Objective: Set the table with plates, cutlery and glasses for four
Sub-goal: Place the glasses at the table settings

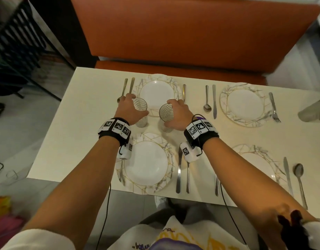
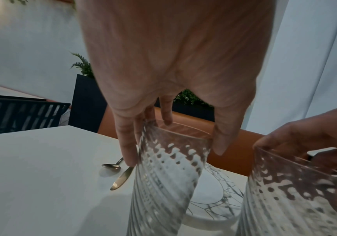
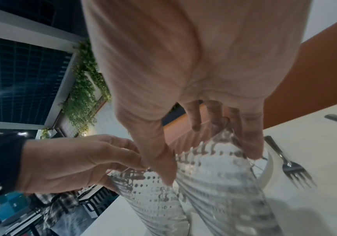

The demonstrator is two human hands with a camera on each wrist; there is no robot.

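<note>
Two clear ribbed glasses sit side by side between the far left plate (image 1: 175, 84) and the near left plate (image 1: 162, 186). My left hand (image 1: 136, 105) grips the left glass (image 1: 142, 120) round its rim from above, and that glass is upright. My right hand (image 1: 170, 113) grips the right glass (image 1: 165, 112), which tilts toward me. In the left wrist view my fingers and thumb (image 2: 220, 140) clasp the left glass (image 2: 163, 183). In the right wrist view the right glass (image 3: 224, 183) nearly touches the left glass (image 3: 149, 191). I cannot tell whether their bases touch the table.
Two more plates lie at far right (image 1: 225, 105) and near right (image 1: 252, 150). Cutlery flanks every plate: spoon and knife (image 1: 123, 89), a fork (image 1: 274, 109), knife and spoon (image 1: 292, 175). An orange bench (image 1: 173, 33) runs behind the table. A black chair (image 1: 16, 42) stands left.
</note>
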